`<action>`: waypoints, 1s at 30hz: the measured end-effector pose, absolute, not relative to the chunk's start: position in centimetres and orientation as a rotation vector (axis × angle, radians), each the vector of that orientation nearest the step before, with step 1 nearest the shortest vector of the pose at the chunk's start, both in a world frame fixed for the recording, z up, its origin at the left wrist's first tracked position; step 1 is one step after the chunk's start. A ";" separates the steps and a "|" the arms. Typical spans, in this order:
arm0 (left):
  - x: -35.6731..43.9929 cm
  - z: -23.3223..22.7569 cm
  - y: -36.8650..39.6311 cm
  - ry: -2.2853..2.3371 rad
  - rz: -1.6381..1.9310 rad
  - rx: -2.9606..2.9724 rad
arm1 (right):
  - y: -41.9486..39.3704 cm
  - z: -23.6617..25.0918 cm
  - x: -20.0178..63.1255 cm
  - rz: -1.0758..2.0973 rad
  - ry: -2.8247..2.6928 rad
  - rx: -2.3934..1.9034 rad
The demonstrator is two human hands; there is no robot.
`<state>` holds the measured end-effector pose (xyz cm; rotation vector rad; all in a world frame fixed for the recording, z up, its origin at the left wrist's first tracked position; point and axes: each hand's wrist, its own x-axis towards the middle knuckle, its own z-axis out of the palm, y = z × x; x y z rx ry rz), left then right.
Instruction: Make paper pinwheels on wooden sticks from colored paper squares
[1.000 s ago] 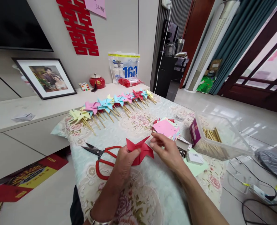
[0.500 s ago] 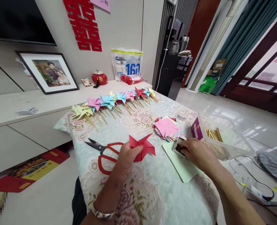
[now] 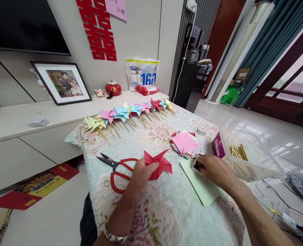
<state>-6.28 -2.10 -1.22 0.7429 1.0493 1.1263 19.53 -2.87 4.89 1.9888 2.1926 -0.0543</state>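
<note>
My left hand [image 3: 140, 176] pinches a red paper pinwheel [image 3: 163, 164] by its folded middle, with the points fanning out to the right. My right hand [image 3: 214, 169] has its fingertips curled down into a small white box [image 3: 194, 167] of small dark pieces. Whatever lies between those fingers is hidden. Under the box is a stack of pale green paper [image 3: 202, 191]. Beside my left hand lie scissors [image 3: 114, 164] with red handles, blades apart. Cut paper squares [image 3: 184, 142], pink on top, are piled just beyond the box.
Finished pinwheels on sticks [image 3: 122, 114] line the table's far edge. At the right, a clear plastic bin [image 3: 256, 164] holds wooden sticks. A round clear container [image 3: 202, 128] stands near the paper pile. Behind is a white cabinet [image 3: 71, 111] with a framed photo [image 3: 66, 83].
My view has shifted slightly, so everything sits a little lower and further right. My right fingers reach deeper over the small box, covering more of it. The left hand keeps its hold on the pinwheel.
</note>
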 end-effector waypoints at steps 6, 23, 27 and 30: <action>-6.2 -1.0 -2.1 1.063 1.138 0.773 | -2.9 4.2 20.0 -0.036 2.227 1.968; -6.4 -1.6 -2.0 1.087 1.136 0.795 | -3.0 4.8 20.1 0.058 2.216 1.845; -6.3 -1.5 -2.0 1.077 1.140 0.791 | -2.8 4.5 20.1 0.128 2.250 1.801; -6.2 -1.3 -1.9 1.084 1.140 0.776 | -3.0 4.7 20.4 0.078 2.280 1.810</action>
